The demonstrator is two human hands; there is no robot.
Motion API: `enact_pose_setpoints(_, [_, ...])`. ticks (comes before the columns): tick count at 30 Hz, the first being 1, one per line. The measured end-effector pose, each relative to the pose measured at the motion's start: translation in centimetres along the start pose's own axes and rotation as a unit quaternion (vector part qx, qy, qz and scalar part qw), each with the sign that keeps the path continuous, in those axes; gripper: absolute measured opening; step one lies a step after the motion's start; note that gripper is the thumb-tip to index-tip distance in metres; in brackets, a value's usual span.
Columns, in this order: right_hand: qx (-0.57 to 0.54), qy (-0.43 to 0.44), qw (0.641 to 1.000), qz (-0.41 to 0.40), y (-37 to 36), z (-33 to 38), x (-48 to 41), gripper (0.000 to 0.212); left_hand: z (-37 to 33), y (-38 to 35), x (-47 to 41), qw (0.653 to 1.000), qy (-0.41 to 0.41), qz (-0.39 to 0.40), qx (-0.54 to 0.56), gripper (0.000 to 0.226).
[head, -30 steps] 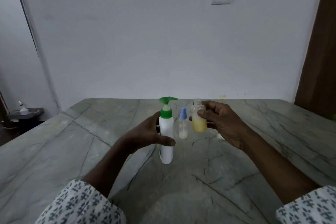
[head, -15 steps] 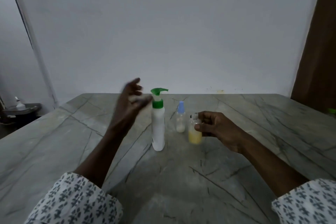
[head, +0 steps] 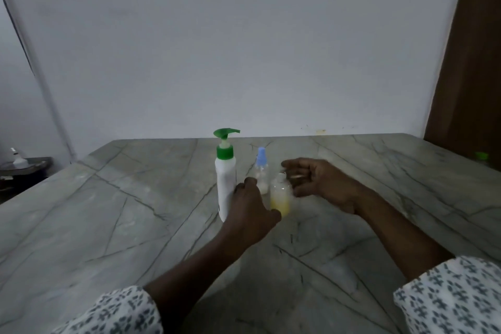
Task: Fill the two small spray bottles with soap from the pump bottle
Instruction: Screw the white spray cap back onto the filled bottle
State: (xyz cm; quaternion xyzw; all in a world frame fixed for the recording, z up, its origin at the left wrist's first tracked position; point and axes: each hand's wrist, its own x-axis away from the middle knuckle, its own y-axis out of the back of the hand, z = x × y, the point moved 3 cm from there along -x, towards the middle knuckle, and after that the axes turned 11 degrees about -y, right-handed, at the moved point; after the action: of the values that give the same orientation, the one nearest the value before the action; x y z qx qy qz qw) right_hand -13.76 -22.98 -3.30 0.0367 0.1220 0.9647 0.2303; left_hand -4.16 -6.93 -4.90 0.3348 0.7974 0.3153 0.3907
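Observation:
A white pump bottle [head: 225,184] with a green pump head stands upright on the marble table [head: 108,211]. Right of it stands a small clear spray bottle [head: 262,171] with a blue cap and pale liquid at its bottom. In front of that, an uncapped small bottle [head: 280,198] holding yellow soap rests on the table. My left hand [head: 250,214], blurred, sits low between the pump bottle and the yellow bottle, thumb against the yellow bottle's lower side; its grip is unclear. My right hand [head: 320,182] hovers just right of that bottle's neck, fingers spread and loose.
The table runs to a white wall at the back. A brown door [head: 471,62] stands at the right, with a small green-capped object [head: 481,156] by the table's right edge. A low dark stand [head: 21,168] with a white item sits off the table's left side.
The yellow bottle came down from mid-air onto the table. My right hand has loosened around it. My left hand let go of the pump bottle, rose, then dropped down beside the yellow bottle.

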Motion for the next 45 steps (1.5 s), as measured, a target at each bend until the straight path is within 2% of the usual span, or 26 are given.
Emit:
enact_pose_setpoints(3, [-0.016, 0.047, 0.989, -0.142, 4.1, 0.7, 0.2, 0.047, 0.1, -0.8, -0.6, 1.0, 0.019, 0.001, 0.018, 0.077])
enact_pose_setpoints(5, [0.067, 0.046, 0.968, -0.236, 6.3, 0.2, 0.6, 0.037, -0.1, -1.3, -1.1, 0.998, 0.025, -0.003, 0.056, 0.082])
enact_pose_setpoints(6, [0.134, 0.028, 0.957, -0.256, 6.9, -0.3, 0.8, 0.031, -0.2, -1.6, -1.3, 0.996, 0.034, -0.001, 0.083, 0.086])
enact_pose_setpoints(9, [0.308, -0.016, 0.916, -0.256, 6.8, -1.4, 0.5, 0.028, -0.4, -2.3, -1.7, 0.99, 0.051, 0.002, 0.132, 0.084])
enact_pose_setpoints(12, [0.385, -0.044, 0.902, -0.192, 6.0, -2.1, 0.0, 0.038, -0.4, -2.5, -1.5, 0.988, 0.051, -0.021, 0.146, 0.074])
enact_pose_setpoints(14, [0.45, -0.065, 0.878, -0.149, 5.6, -2.7, -0.6, 0.046, -0.3, -2.6, -1.3, 0.986, 0.049, -0.037, 0.152, 0.068])
enact_pose_setpoints(17, [0.513, -0.052, 0.845, -0.139, 5.1, -3.2, -1.6, 0.037, -0.2, -2.7, -1.3, 0.984, 0.047, -0.054, 0.16, 0.059])
enact_pose_setpoints(20, [0.538, -0.039, 0.827, -0.158, 4.9, -3.3, -2.3, 0.034, -0.1, -2.7, -1.4, 0.984, 0.038, -0.057, 0.164, 0.05])
enact_pose_setpoints(23, [0.459, 0.046, 0.85, -0.254, 5.2, -1.6, -1.9, 0.03, 0.1, -2.7, -1.4, 0.983, 0.04, -0.055, 0.173, 0.047])
enact_pose_setpoints(26, [0.257, 0.153, 0.879, -0.371, 5.1, 1.4, 0.0, 0.016, 0.3, -2.7, -1.4, 0.981, 0.042, -0.055, 0.18, 0.046])
enact_pose_setpoints(27, [0.168, 0.173, 0.893, -0.379, 5.0, 2.3, 0.6, 0.013, 0.3, -2.7, -1.4, 0.981, 0.043, -0.055, 0.183, 0.047])
enact_pose_setpoints(29, [-0.026, 0.218, 0.917, -0.333, 4.6, 3.6, 1.6, 0.015, 0.4, -2.8, -1.5, 0.98, 0.043, -0.053, 0.189, 0.048])
enact_pose_setpoints(31, [-0.151, 0.248, 0.918, -0.269, 3.8, 4.6, 2.4, 0.019, 0.4, -2.8, -1.5, 0.979, 0.041, -0.052, 0.195, 0.049])
enact_pose_setpoints(36, [-0.186, 0.275, 0.921, -0.203, 1.6, 5.5, 2.8, 0.025, 0.2, -2.7, -1.4, 0.979, 0.036, -0.044, 0.197, 0.052])
enact_pose_setpoints(41, [-0.204, 0.293, 0.913, -0.197, 0.9, 5.9, 3.0, 0.028, 0.2, -2.7, -1.3, 0.978, 0.036, -0.051, 0.197, 0.052])
enact_pose_setpoints(45, [-0.198, 0.269, 0.92, -0.205, 0.2, 5.3, 2.6, 0.029, 0.1, -2.6, -1.4, 0.978, 0.038, -0.05, 0.2, 0.055])
